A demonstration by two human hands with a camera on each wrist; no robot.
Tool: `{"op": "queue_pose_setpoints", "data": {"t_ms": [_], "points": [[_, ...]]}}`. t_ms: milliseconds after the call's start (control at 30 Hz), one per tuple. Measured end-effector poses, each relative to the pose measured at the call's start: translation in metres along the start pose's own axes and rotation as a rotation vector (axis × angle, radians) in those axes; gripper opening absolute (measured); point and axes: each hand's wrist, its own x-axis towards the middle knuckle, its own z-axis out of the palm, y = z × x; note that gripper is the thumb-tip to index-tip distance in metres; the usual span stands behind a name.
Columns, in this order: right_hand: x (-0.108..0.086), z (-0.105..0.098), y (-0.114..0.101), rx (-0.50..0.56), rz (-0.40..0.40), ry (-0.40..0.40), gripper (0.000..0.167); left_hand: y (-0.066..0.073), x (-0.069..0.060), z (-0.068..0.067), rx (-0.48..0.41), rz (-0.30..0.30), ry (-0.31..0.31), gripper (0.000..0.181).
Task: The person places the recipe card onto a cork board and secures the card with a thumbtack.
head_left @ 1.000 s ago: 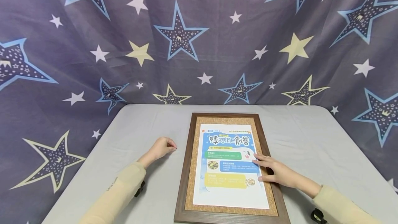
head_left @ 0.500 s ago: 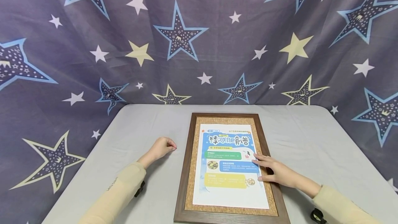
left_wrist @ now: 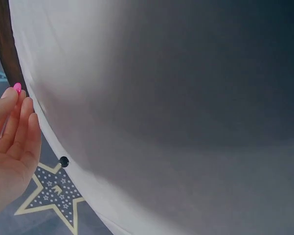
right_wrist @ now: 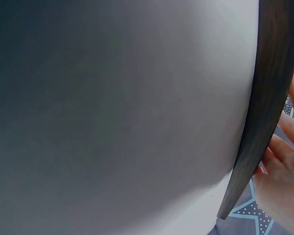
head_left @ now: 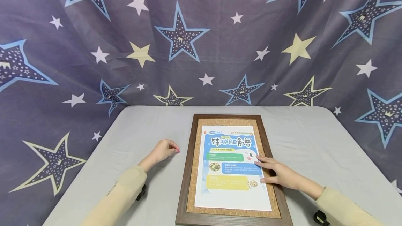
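My left hand (head_left: pixel 161 151) hovers over or rests near the table just left of the framed cork board (head_left: pixel 276 201). Between its thumb and fingertips it pinches a small pink push pin (left_wrist: pixel 17 87), of which only the rounded pink end shows. A printed poster (head_left: pixel 232 198) in blue, green and yellow lies on the cork inside the dark brown wooden frame. My right hand (head_left: pixel 281 173) reaches over the board's right side, fingers fairly straight, with fingertips on the poster's right edge. Reddish dots like pin heads (head_left: pixel 205 132) sit at the poster's two top corners.
A grey-white cloth covers the table (head_left: pixel 329 149) around the board. Behind and to both sides hangs a purple-grey curtain (head_left: pixel 220 55) printed with stars. The board's frame edge (right_wrist: pixel 269 98) runs beneath my right hand in the right wrist view.
My left hand has shifted very slightly right, and the pink push pin now shows at its fingertips. The right hand, poster and board stay where they were.
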Motion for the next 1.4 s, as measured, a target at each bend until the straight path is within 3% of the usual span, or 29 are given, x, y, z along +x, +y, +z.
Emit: {"op": "queue_pose_setpoints", "data": {"t_ms": [667, 1400], "points": [[0.002, -0.003, -0.001, -0.045, -0.025, -0.003, 0.059, 0.027, -0.008, 0.006, -0.055, 0.059, -0.003, 0.005], [0.011, -0.008, 0.004, -0.044, -0.004, -0.028, 0.057, 0.072, -0.008, 0.029, -0.127, 0.162, -0.121, 0.006]]}}
